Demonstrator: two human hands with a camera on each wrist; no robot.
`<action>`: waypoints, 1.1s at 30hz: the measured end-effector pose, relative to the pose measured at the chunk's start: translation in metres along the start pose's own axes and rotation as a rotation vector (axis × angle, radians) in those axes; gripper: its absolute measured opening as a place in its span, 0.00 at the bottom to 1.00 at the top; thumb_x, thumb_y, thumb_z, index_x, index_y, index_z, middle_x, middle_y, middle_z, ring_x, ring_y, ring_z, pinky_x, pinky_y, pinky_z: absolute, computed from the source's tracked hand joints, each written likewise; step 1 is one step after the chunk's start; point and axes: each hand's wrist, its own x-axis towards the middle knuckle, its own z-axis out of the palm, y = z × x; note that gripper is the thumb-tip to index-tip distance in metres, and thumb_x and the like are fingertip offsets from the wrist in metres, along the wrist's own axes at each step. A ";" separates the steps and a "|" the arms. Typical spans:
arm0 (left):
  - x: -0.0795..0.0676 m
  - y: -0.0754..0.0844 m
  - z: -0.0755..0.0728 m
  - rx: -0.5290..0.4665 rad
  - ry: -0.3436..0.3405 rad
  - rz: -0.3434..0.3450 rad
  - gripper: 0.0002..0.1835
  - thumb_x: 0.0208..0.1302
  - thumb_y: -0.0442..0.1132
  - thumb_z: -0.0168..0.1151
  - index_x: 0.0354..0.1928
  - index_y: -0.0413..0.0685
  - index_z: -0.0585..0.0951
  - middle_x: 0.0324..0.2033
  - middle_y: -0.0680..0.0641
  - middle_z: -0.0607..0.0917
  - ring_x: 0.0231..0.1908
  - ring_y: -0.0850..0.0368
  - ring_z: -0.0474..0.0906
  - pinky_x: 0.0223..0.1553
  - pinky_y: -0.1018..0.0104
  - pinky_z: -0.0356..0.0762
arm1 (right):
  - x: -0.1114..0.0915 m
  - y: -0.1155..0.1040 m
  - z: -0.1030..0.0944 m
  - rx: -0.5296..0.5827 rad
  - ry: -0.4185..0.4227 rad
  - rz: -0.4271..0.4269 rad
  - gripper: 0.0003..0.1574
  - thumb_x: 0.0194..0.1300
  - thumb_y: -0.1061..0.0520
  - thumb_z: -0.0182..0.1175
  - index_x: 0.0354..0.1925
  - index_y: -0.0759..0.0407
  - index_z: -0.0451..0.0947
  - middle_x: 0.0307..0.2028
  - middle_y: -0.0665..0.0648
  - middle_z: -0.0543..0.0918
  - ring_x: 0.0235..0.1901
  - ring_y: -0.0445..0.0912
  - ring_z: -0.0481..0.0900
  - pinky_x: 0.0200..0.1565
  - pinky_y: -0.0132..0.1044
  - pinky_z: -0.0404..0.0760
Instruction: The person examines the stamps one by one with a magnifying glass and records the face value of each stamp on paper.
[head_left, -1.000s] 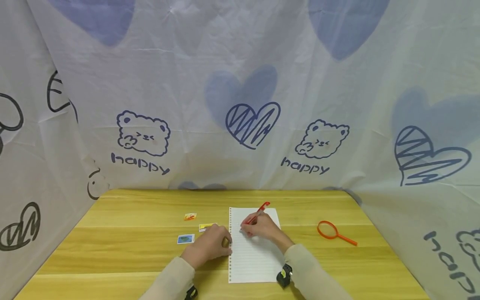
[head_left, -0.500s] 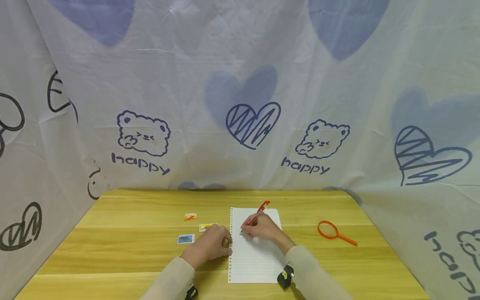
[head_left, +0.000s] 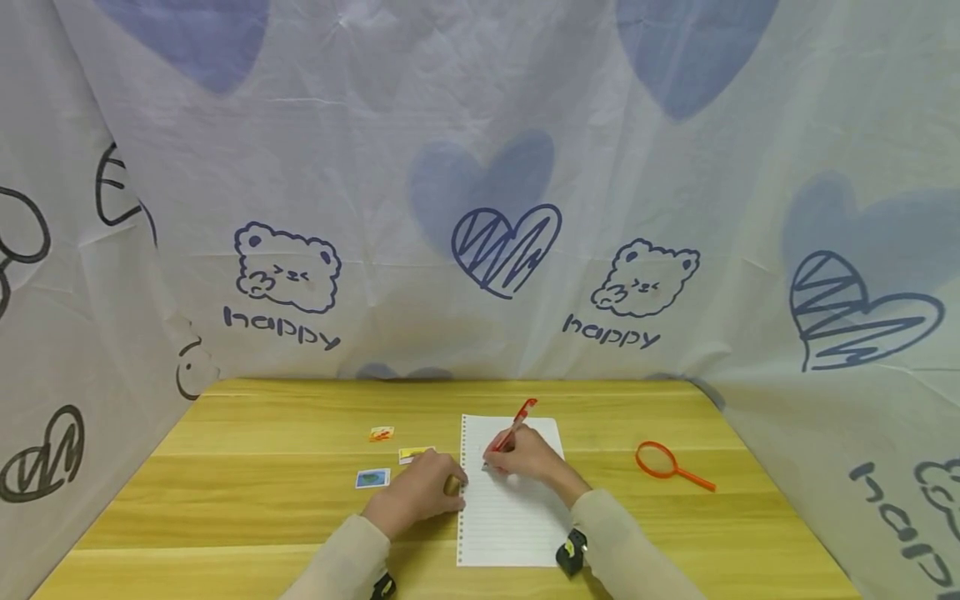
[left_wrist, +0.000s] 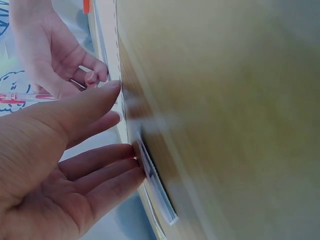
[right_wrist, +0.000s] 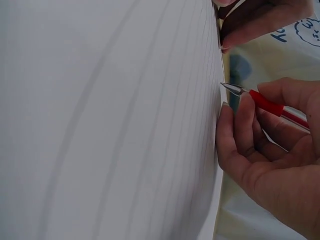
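Note:
A lined sheet of paper (head_left: 517, 525) with punched holes down its left side lies on the table. My right hand (head_left: 528, 454) holds a red pen (head_left: 525, 410) in a writing grip, resting on the upper part of the sheet. The right wrist view shows thumb and fingers pinching the pen's red grip (right_wrist: 267, 103), its metal tip right at the paper. At the sheet's left margin rests my left hand (head_left: 420, 487). Its thumb (left_wrist: 107, 95) and extended fingertips touch down there, the fingers beside a small picture card (left_wrist: 160, 192).
To the left lie small picture cards: an orange one (head_left: 382, 433), a yellow one (head_left: 412, 455) partly behind the left hand, and a blue one (head_left: 372, 478). An orange-red magnifying glass (head_left: 674, 470) lies on the right. A printed cloth (head_left: 390, 275) hangs behind the table (head_left: 225, 500).
The pen's upper end has tilted slightly left and its tip has shifted a little down the sheet. The sheet's top edge has slid slightly right. The left hand stays nearly still.

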 end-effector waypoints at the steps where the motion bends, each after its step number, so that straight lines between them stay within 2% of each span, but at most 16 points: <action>1: 0.000 0.000 0.001 0.004 -0.004 0.003 0.12 0.53 0.36 0.80 0.41 0.42 0.91 0.41 0.46 0.93 0.40 0.51 0.82 0.46 0.55 0.80 | -0.001 0.000 0.000 -0.001 -0.001 -0.005 0.07 0.66 0.55 0.67 0.36 0.59 0.87 0.23 0.48 0.83 0.25 0.39 0.76 0.31 0.31 0.75; 4: 0.002 -0.001 0.003 0.013 -0.015 0.008 0.12 0.54 0.37 0.79 0.41 0.43 0.92 0.42 0.47 0.93 0.41 0.52 0.83 0.47 0.55 0.82 | -0.002 0.001 -0.001 0.009 -0.008 -0.003 0.08 0.67 0.56 0.67 0.37 0.60 0.86 0.23 0.49 0.83 0.25 0.39 0.76 0.30 0.31 0.75; 12: 0.002 0.001 0.001 -0.002 -0.017 0.013 0.11 0.53 0.37 0.81 0.38 0.42 0.91 0.39 0.46 0.92 0.34 0.61 0.80 0.39 0.63 0.82 | 0.000 0.000 -0.004 0.037 -0.010 -0.004 0.08 0.68 0.57 0.67 0.38 0.62 0.87 0.24 0.51 0.84 0.25 0.38 0.77 0.30 0.31 0.74; 19: 0.002 0.001 0.000 -0.011 -0.019 0.017 0.11 0.53 0.36 0.81 0.38 0.42 0.91 0.39 0.45 0.92 0.35 0.60 0.81 0.39 0.63 0.82 | 0.002 0.001 -0.003 0.020 -0.013 -0.026 0.07 0.68 0.58 0.67 0.38 0.62 0.87 0.26 0.52 0.87 0.25 0.37 0.78 0.30 0.29 0.75; 30: 0.002 -0.001 0.003 -0.012 -0.015 -0.009 0.12 0.52 0.38 0.81 0.38 0.43 0.91 0.40 0.46 0.92 0.37 0.58 0.79 0.43 0.58 0.81 | 0.002 0.001 0.000 -0.015 0.031 -0.029 0.06 0.67 0.58 0.67 0.36 0.59 0.88 0.23 0.50 0.86 0.22 0.36 0.76 0.28 0.28 0.73; 33: 0.003 -0.002 0.003 -0.009 -0.009 -0.001 0.11 0.52 0.37 0.81 0.38 0.43 0.91 0.39 0.46 0.92 0.36 0.58 0.80 0.42 0.60 0.81 | 0.002 0.001 0.000 -0.005 0.036 -0.035 0.06 0.65 0.58 0.67 0.34 0.61 0.88 0.22 0.49 0.86 0.22 0.36 0.76 0.28 0.28 0.73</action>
